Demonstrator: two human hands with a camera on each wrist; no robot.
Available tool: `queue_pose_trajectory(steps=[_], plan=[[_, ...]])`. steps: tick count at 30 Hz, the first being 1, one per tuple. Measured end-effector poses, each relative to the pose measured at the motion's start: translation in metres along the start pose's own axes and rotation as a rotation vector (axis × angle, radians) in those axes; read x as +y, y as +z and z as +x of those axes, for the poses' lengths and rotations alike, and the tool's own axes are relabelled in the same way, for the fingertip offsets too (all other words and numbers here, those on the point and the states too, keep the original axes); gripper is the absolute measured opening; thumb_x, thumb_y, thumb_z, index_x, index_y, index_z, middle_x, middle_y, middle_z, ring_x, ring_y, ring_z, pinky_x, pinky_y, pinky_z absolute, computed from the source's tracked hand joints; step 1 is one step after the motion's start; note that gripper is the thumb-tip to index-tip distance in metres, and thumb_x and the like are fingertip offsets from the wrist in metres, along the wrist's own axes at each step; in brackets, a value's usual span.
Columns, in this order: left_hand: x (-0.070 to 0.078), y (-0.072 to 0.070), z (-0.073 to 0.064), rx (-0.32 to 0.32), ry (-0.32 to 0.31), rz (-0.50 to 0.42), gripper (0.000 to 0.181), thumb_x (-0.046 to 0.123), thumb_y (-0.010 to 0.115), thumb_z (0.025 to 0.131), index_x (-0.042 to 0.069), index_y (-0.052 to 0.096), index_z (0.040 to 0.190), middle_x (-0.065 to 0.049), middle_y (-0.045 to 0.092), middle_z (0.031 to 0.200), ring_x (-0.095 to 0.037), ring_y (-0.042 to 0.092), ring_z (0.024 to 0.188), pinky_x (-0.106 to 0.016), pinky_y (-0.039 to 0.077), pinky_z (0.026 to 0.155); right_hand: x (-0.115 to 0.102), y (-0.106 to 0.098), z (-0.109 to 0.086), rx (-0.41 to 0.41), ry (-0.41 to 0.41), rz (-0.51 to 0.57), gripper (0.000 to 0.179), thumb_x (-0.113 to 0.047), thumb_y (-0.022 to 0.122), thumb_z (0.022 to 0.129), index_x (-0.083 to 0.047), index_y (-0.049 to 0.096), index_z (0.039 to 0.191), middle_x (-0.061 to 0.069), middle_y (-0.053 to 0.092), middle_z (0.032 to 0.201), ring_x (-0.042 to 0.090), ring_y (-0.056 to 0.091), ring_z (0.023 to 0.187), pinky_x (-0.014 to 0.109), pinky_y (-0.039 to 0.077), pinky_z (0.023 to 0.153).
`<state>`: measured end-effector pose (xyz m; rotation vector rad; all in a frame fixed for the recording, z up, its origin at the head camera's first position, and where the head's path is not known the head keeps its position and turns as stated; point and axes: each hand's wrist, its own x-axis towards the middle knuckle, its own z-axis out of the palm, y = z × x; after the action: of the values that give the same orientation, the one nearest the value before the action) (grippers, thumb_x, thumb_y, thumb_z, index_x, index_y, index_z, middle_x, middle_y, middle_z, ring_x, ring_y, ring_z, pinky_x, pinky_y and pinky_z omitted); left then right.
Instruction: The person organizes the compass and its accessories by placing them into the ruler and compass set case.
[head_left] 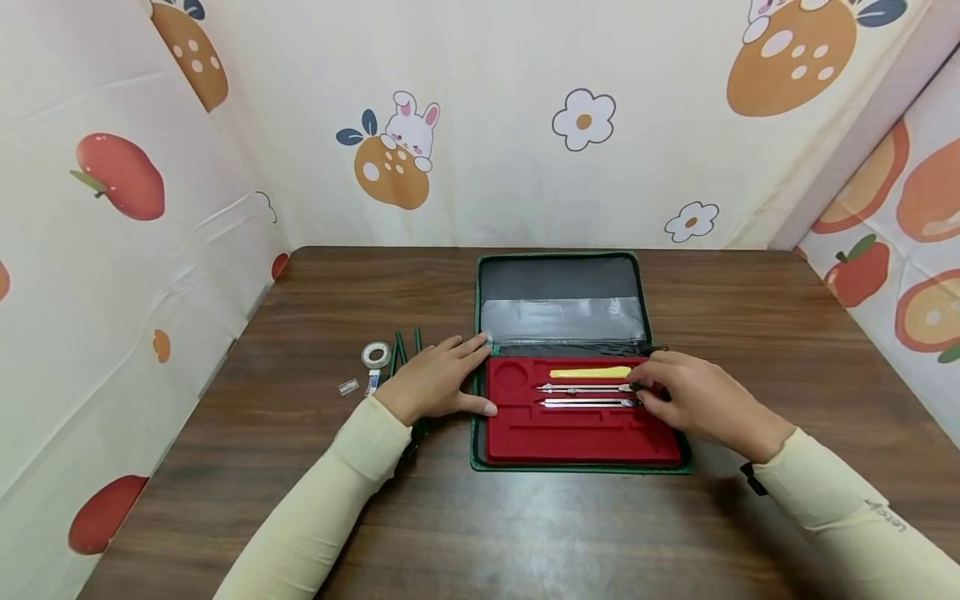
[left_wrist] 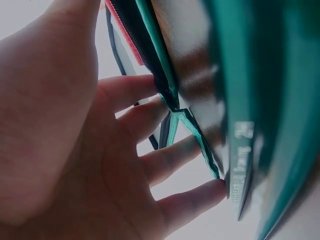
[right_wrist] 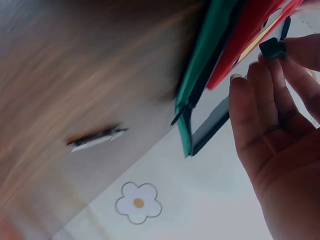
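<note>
A green zip case (head_left: 581,469) lies unfolded on the table, with a red moulded tray (head_left: 585,446) in its near half. Spread fingers of my left hand (head_left: 442,379) rest along the case's left edge, thumb on the tray's side. My right hand (head_left: 693,400) is over the tray's right side, pinching a small dark block-like piece (right_wrist: 272,48) between thumb and fingertips. Beside those fingertips, two silver metal drawing instruments, an upper one (head_left: 581,388) and a lower one (head_left: 585,403), lie in the tray slots below a yellow strip-shaped piece (head_left: 590,372). The right hand hides their right ends.
Left of the case are a tape roll (head_left: 376,355), a small eraser-like block (head_left: 372,382), a little clear piece (head_left: 348,387) and several green pencils (head_left: 401,346), partly behind the left arm. A thin black-and-silver tool (right_wrist: 97,139) lies on the table in the right wrist view.
</note>
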<state>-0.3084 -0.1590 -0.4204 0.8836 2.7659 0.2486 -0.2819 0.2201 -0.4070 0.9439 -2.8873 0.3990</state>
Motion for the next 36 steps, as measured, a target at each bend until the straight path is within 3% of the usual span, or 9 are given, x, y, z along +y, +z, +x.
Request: queue_pose_trajectory(steps=[8,16,24,36], plan=[[0.0,0.0,0.001,0.008,-0.001,0.03,0.091,0.07,0.058,0.089,0.017,0.033,0.159,-0.002,0.022,0.166,-0.035,0.029,0.147,-0.057,0.033,0.111,-0.012,0.004,0.006,-0.007,-0.031,0.005,0.023,-0.018,0.081,0.084,-0.017,0.077,0.106,-0.005,0.065,0.097,0.012,0.057,0.083,0.038,0.057,0.076],[-0.001,0.001,0.003,0.009,-0.016,0.036,0.091,0.071,0.058,0.088,0.019,0.033,0.159,0.0,0.021,0.166,-0.033,0.028,0.147,-0.055,0.034,0.112,-0.024,0.005,0.013,0.031,-0.126,0.017,0.021,-0.012,0.081,0.083,-0.017,0.076,0.102,-0.006,0.065,0.096,0.01,0.058,0.081,0.036,0.056,0.072],[-0.002,0.002,0.004,0.009,-0.011,0.041,0.091,0.072,0.056,0.088,0.02,0.032,0.159,0.0,0.021,0.166,-0.032,0.028,0.147,-0.054,0.035,0.111,-0.038,0.006,0.021,0.008,-0.156,0.031,0.016,-0.015,0.081,0.083,-0.021,0.072,0.096,-0.009,0.066,0.094,0.008,0.059,0.084,0.036,0.056,0.076],[-0.001,-0.001,0.002,0.015,-0.015,0.033,0.09,0.071,0.058,0.088,0.019,0.034,0.158,-0.001,0.023,0.165,-0.034,0.029,0.146,-0.056,0.035,0.11,-0.05,0.009,0.023,-0.027,-0.202,0.006,0.018,-0.019,0.081,0.083,-0.019,0.072,0.098,-0.005,0.068,0.098,0.01,0.061,0.087,0.038,0.057,0.08]])
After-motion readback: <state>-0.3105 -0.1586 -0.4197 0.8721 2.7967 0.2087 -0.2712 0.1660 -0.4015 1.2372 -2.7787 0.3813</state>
